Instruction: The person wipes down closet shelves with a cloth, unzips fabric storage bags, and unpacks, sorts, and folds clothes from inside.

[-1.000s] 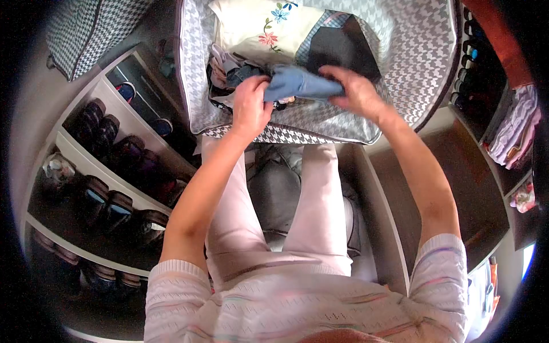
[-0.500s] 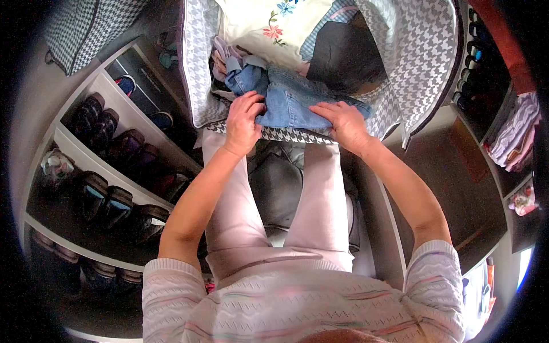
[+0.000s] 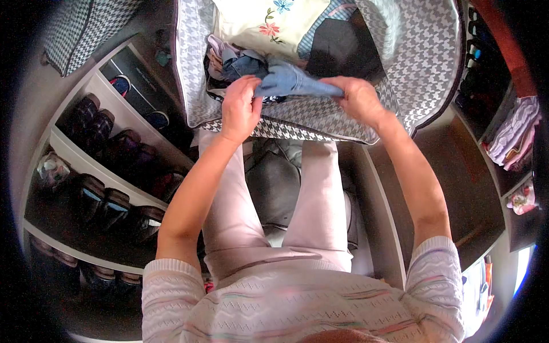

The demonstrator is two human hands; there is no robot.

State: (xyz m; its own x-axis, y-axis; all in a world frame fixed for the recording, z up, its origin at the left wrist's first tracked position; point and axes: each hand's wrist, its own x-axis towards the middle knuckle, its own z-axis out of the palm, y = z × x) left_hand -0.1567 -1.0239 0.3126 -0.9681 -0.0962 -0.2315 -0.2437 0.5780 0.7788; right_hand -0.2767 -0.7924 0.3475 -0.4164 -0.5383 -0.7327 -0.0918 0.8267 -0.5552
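Observation:
A blue denim garment (image 3: 291, 81) is stretched between my two hands, just over the near edge of a houndstooth fabric storage bag (image 3: 426, 63). My left hand (image 3: 241, 107) grips its left end, fingers curled round the cloth. At its right end, my right hand (image 3: 361, 100) is closed on the denim, slightly blurred. Inside the bag, beyond my hands, lie a cream cloth with embroidered flowers (image 3: 257, 26), a dark folded piece (image 3: 343, 51), a blue striped cloth (image 3: 317, 28) and a bunch of crumpled clothes (image 3: 240, 64).
Shelves (image 3: 108, 251) with several pairs of dark shoes (image 3: 100, 197) stand on the left. A second houndstooth bag (image 3: 86, 34) is at the upper left. On the right are a brown-bottomed compartment (image 3: 446, 188) and folded clothes (image 3: 514, 134) on a shelf.
The denim garment has been lifted and drawn into a narrower strip between my hands. My right hand has moved slightly up and closed on it. The bag's near edge now shows more.

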